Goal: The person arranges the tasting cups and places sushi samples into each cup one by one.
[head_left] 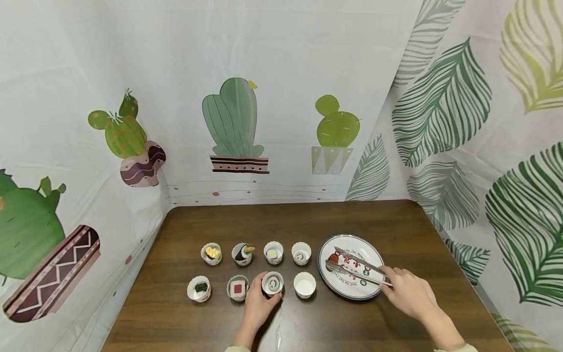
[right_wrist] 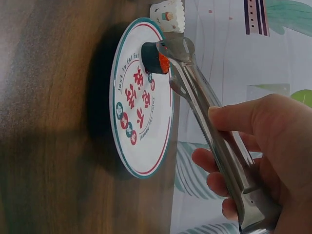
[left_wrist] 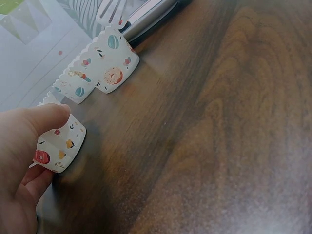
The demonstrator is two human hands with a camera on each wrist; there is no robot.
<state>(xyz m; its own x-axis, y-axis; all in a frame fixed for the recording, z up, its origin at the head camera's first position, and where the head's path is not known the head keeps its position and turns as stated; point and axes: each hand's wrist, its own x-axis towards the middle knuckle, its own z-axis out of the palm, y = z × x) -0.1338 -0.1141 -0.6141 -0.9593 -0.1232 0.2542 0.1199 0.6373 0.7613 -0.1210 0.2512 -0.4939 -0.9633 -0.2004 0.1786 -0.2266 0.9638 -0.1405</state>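
Observation:
My left hand (head_left: 258, 304) grips a small patterned paper cup (left_wrist: 63, 141) at the front of the table, thumb on one side and fingers on the other. A round sushi roll piece (head_left: 273, 283) lies inside it. My right hand (head_left: 406, 291) holds metal tongs (right_wrist: 222, 151) over a round white plate (head_left: 347, 289) with red lettering. On that plate's left side sits a dark-wrapped sushi piece (right_wrist: 151, 57) with an orange-red top. The tongs' tips are spread beside this piece; whether they touch it I cannot tell.
Several more paper cups stand in two rows: some hold sushi pieces, such as a yellow-topped one (head_left: 213, 253), a cone-shaped hand roll (head_left: 242, 253) and a red-centred square roll (head_left: 238, 288). A white cup (head_left: 305, 292) stands between my left hand and the plate. Printed cloth hangs behind the table.

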